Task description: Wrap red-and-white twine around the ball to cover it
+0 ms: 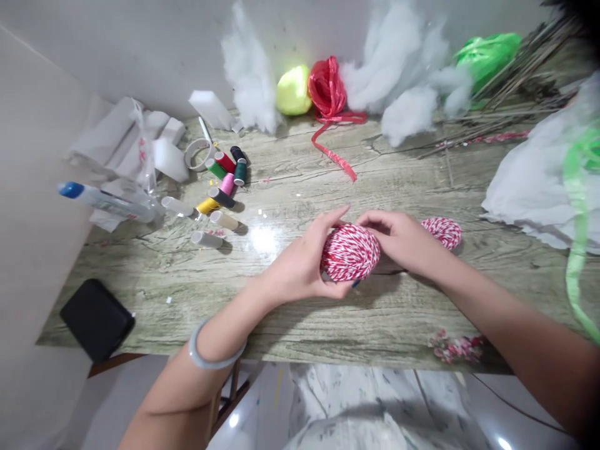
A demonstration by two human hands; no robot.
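Note:
A ball of red-and-white twine is held just above the wooden table. My left hand wraps around its left side, with the thumb and fingers along its edges. On the other side, my right hand has its fingers curled against the ball's upper right edge; the fingertips are partly hidden. A second bundle of red-and-white twine lies on the table just beyond my right wrist, partly covered by it.
Thread spools, a tape roll and a glue bottle are at left, with a black case at the front corner. Red ribbon, white stuffing and dry twigs line the back. White cloth lies right.

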